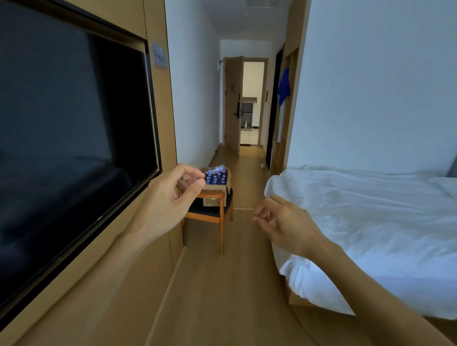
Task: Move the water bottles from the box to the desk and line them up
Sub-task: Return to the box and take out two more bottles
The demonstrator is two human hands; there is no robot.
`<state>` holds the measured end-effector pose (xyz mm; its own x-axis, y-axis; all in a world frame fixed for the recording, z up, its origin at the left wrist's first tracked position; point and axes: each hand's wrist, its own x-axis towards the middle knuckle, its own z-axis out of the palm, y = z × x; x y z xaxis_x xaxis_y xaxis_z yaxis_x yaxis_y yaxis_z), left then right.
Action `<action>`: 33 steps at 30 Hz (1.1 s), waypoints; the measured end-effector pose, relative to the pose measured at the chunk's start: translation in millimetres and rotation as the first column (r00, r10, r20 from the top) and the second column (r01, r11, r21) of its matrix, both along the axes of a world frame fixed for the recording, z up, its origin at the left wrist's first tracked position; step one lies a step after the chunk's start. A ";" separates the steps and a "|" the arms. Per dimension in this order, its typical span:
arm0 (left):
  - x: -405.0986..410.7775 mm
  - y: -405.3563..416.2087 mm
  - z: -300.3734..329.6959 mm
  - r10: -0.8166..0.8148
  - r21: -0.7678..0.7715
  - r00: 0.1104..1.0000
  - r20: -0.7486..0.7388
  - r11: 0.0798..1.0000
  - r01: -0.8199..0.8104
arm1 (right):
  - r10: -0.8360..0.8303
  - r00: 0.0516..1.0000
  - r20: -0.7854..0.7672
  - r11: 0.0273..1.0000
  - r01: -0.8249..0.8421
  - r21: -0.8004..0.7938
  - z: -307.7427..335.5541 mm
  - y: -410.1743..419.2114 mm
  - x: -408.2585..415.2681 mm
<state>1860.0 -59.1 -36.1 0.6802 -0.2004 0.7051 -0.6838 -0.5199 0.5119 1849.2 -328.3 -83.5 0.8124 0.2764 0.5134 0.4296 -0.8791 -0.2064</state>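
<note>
A cardboard box [217, 189] stands on a wooden chair [214, 212] some way ahead by the left wall. Several water bottles [216, 175] with blue caps fill it, partly wrapped in clear plastic. My left hand [175, 193] is raised in front of me, fingers loosely curled, holding nothing; it only overlaps the box in the view and is far nearer to me. My right hand [285, 224] hovers over the floor beside the bed, fingers relaxed and empty. No desk is in view.
A large dark television [59, 125] is set in the wood-panelled wall on my left. A bed [365, 229] with white sheets fills the right side. A wooden-floored passage [231, 280] runs between them to an open door [233, 103].
</note>
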 end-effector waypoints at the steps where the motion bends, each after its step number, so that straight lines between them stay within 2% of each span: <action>1: 24.3 -2.2 1.8 -0.009 0.006 1.000 0.001 1.000 0.009 | -0.011 1.000 0.000 1.000 0.011 0.006 1.6 -2.7 20.7; 9: 195.2 -33.5 -8.6 -0.066 0.006 0.997 -0.042 0.998 0.066 | -0.080 0.996 -0.047 0.997 0.081 0.012 -9.6 -35.6 169.9; 15: 319.3 -73.7 -27.3 -0.060 0.060 0.997 -0.044 0.996 0.062 | -0.085 0.995 -0.051 0.996 0.086 0.022 -30.3 -72.7 294.3; 26: 536.8 -149.4 -19.3 -0.038 0.045 0.997 -0.072 0.998 0.041 | -0.023 0.992 -0.128 0.998 0.030 0.056 -25.9 -142.4 529.4; 33: 666.0 -170.5 -50.4 0.027 0.036 0.993 -0.119 0.999 -0.023 | 0.016 0.985 -0.173 0.999 -0.009 0.043 -52.1 -167.9 666.9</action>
